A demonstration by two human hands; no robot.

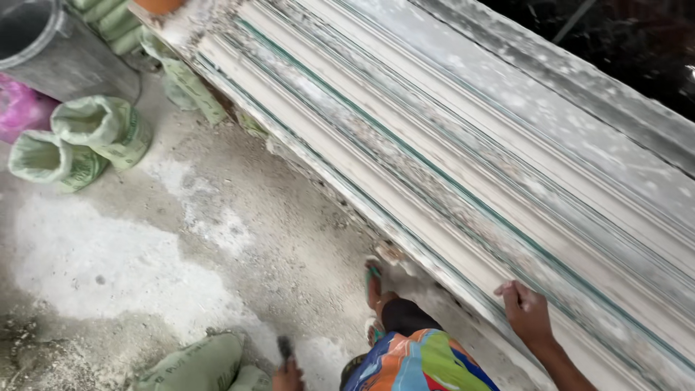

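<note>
Right hand (527, 313) resting on the near edge of the long white plaster moulding strips with thin green lines (463, 195), fingers curled together over the edge, thumb side toward the floor; pressed against the strip rather than wrapped round it. Strips laid side by side along a long dust-coated table (579, 94), running from upper left to lower right of the view, surfaces speckled with grey residue.

Left hand (288, 376) low at the bottom edge of the view, closed round a small dark handle (284, 349) that points upward; what the handle belongs to cannot be told, most of the hand being cut off by the frame.

One foot in a green-strapped sandal (373, 289) planted on the dusty grey concrete floor (217, 239), just beside the base of the table. Brightly patterned multicoloured garment (420, 362) visible below the knee.

On the floor, well apart from both hands: two open, rolled-down green woven sacks (79, 141) at left, a grey cylindrical drum (51, 51) behind them, a pink bag (18, 108) touching the drum at the left edge. More green sacks (192, 87) leaning against the far end of the table. Another green sack (199, 366) lying at the bottom edge, near the left hand. White powder patches spread across the floor.
</note>
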